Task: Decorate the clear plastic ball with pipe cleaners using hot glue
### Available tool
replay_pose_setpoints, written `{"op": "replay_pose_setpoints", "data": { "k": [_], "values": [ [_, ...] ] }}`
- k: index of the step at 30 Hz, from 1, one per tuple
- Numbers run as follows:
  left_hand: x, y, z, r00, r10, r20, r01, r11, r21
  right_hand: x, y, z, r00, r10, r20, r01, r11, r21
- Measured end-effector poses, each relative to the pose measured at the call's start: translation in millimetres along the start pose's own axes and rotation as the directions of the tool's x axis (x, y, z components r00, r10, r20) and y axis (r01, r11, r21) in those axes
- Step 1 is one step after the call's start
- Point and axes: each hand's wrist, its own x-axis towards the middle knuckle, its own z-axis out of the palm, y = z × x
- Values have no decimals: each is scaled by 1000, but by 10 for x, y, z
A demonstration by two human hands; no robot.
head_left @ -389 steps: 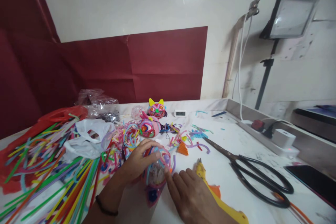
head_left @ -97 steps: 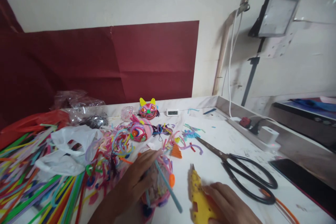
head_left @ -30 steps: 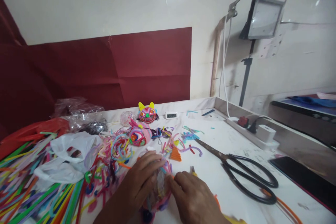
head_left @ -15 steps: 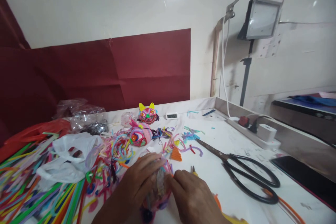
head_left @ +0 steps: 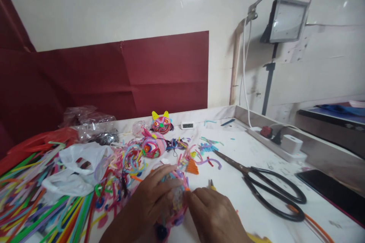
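Observation:
A clear, roundish ball (head_left: 177, 199), partly covered with pink, purple and blue pipe cleaners, is at the table's near edge. Over its left side and top curve the fingers of my left hand (head_left: 154, 195), holding it. My right hand (head_left: 213, 212) is closed at the ball's right side, thumb and fingers pinched together; a small orange bit shows at the fingertips, and what they grip is mostly hidden. Just beyond my right hand, the tip of a yellow-handled tool (head_left: 211, 184) pokes out. An orange corrugated triangle (head_left: 192, 166) lies beyond the ball.
Large black-handled scissors (head_left: 256, 178) lie to the right, near a phone (head_left: 327, 193) and a power strip (head_left: 285, 151). Pipe cleaners (head_left: 65, 216) and a white plastic bag (head_left: 76, 171) spread leftward. Two decorated balls (head_left: 154, 146) and a small digital clock (head_left: 187, 125) stand farther back.
The view has shifted slightly. My hands stay around the ball, with the right hand and its fingertips moved slightly rightward; the grip looks otherwise alike.

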Motion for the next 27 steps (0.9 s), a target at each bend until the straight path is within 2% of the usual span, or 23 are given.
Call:
{"op": "replay_pose_setpoints", "data": {
  "k": [4,9,12,15,19,20,23,27],
  "values": [
    [0,-10,4,1000,9,1,-9,1000,2,32,-14,-42,1000,-5,-16,5,1000,-16],
    [3,0,6,1000,19,-6,-19,1000,1,64,-6,-114,997,-42,59,46,997,-64],
    [2,1,5,1000,18,0,-18,1000,-14,68,2,-121,1000,-30,-2,30,996,-82],
    [-2,-15,8,1000,30,6,-30,999,-13,86,3,-123,998,-44,46,48,994,-94],
    [2,-21,6,999,36,21,-36,999,-4,116,5,-152,998,-45,48,50,993,-108],
    [7,-14,1,999,35,26,-34,999,-4,121,8,-168,996,-36,82,44,995,-93],
    [31,21,-17,999,36,30,-36,999,-6,136,28,-238,975,48,215,-52,999,15],
    [51,47,-26,999,45,0,-45,999,-8,162,62,-344,912,194,360,-247,963,106]
  ]
}}
